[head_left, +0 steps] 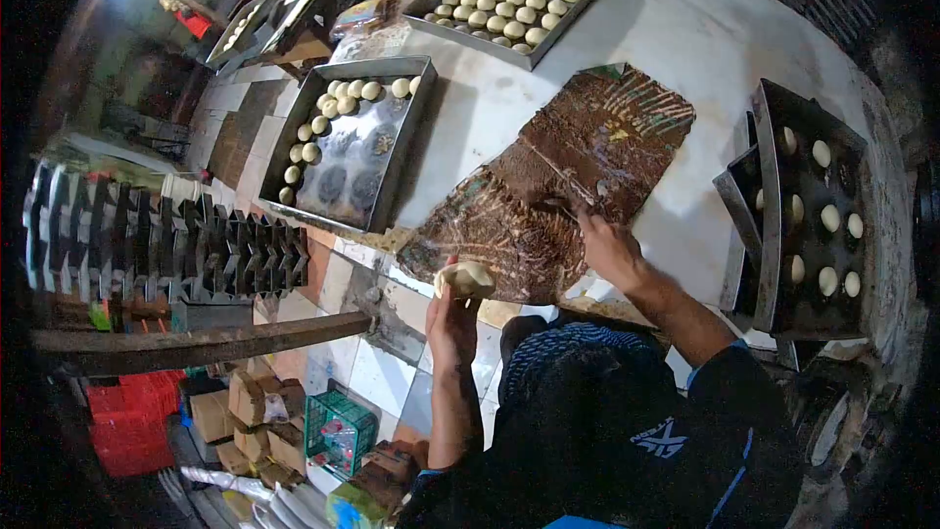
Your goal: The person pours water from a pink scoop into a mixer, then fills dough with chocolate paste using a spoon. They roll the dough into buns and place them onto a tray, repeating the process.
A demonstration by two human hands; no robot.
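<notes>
My left hand (451,328) is closed around a pale, flattened piece of dough (468,280), held up at the near edge of the table. My right hand (609,247) is over a large brown-smeared sheet (534,220), its fingers closed on a thin stick-like tool (568,178). The tool's exact kind is hard to make out. Thick brown paste with ridged marks covers most of the sheet, and its far end shows some coloured print.
Left of the sheet, a metal tray (423,127) holds dough balls along two sides. A fuller tray (534,57) stands at the far side. More trays (771,206) lean at right. On the floor are a green crate (338,431) and cardboard boxes (250,400).
</notes>
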